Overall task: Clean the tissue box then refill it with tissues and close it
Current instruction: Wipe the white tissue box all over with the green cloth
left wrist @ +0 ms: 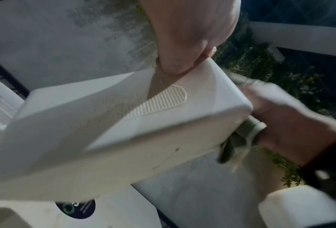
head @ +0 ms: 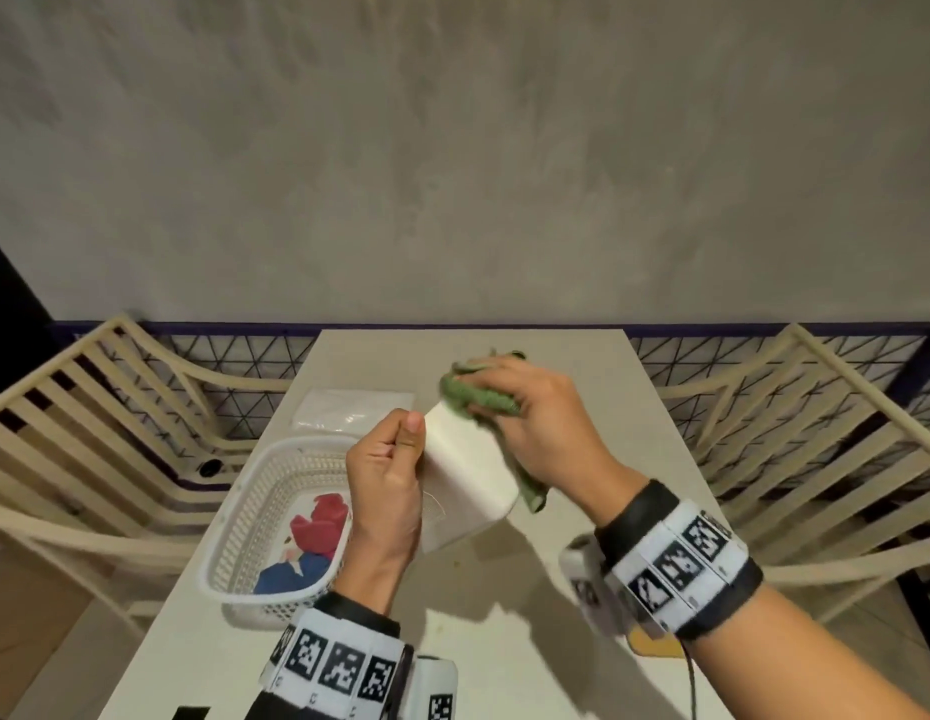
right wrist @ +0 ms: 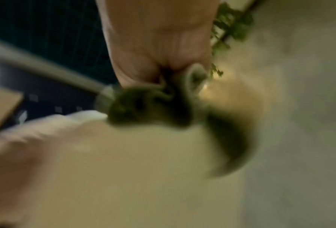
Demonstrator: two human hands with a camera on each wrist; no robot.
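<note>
Wiping the tissue box with a green cloth

Holding the white tissue box (head: 465, 472) up off the table (head: 572, 589), tilted, the person works on it with both hands. Their left hand (head: 387, 478) grips the box's left side, fingers curled around its edge and thumb pointing up along it. Their right hand (head: 538, 423) is closed around a bunched green cloth (head: 476, 397) and presses it against the box's upper right side; a tail of cloth hangs down beside the box. From the left wrist, a ribbed panel (left wrist: 163, 100) shows on the box's face. A white mesh basket (head: 255, 517) with red and blue fabric inside sits on the table to the left, and a clear-wrapped pack of tissues (head: 348, 415) lies just beyond it. The right wrist view is blurred
</note>
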